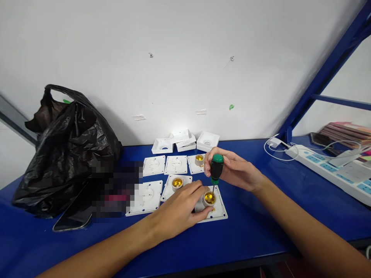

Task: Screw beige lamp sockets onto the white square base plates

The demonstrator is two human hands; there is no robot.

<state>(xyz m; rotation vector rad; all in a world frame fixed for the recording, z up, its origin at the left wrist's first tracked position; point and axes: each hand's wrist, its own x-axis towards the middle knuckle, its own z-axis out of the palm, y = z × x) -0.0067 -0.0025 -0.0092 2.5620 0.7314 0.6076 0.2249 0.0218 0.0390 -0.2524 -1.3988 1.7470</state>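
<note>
My right hand [232,168] is closed around a screwdriver [217,166] with a green and black handle. The screwdriver stands nearly upright, its shaft reaching down into a brass-lined lamp socket [209,198]. That socket sits on a square white plate [217,213] near the table's front. My left hand [185,208] grips the socket, fingers behind it and thumb in front. The tip of the screwdriver is hidden inside the socket. Just behind my left hand lies another plate with a lamp socket [177,183]. A third lamp socket [199,159] rests on a plate farther back.
Bare white plates [176,165] lie to the left, with white square covers [185,143] piled by the wall. A black plastic bag [72,154] and a phone [74,216] are at left. A power strip [327,166] with white cables runs along the right.
</note>
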